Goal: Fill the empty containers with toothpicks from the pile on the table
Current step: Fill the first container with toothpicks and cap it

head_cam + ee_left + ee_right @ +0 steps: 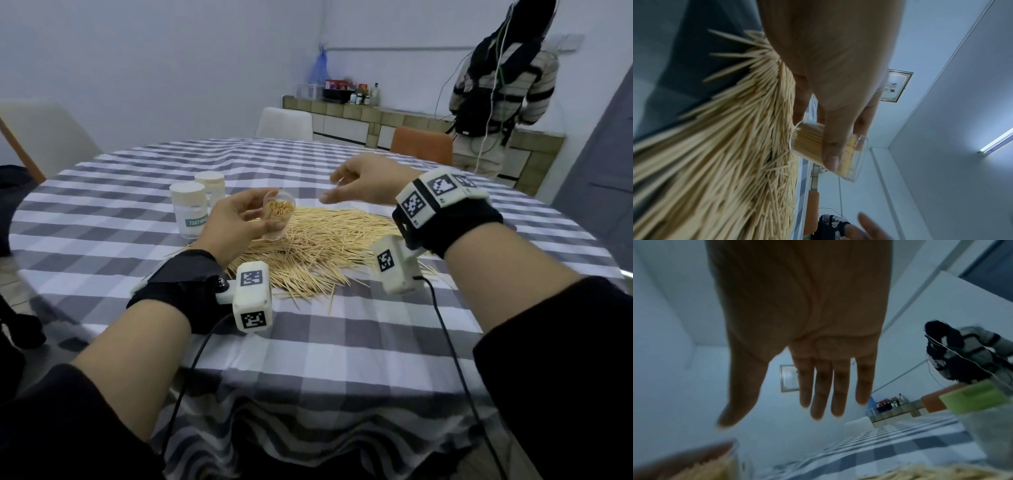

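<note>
My left hand (265,210) holds a small clear container (282,209) tilted over the table, packed with toothpicks. In the left wrist view the thumb (830,152) lies across this container (807,139). Below it a large pile of toothpicks (325,246) is spread on the checked tablecloth. My right hand (330,188) hovers above the far side of the pile, to the right of the container, holding nothing. In the right wrist view its fingers (822,394) are straight and spread. Two clear containers with pale lids (190,209) (210,186) stand upright left of the pile.
A blurred clear container with a green lid (982,402) stands close on the right in the right wrist view. The round table (308,359) has chairs (284,123) at its far side. A person (496,96) stands at a counter at the back right.
</note>
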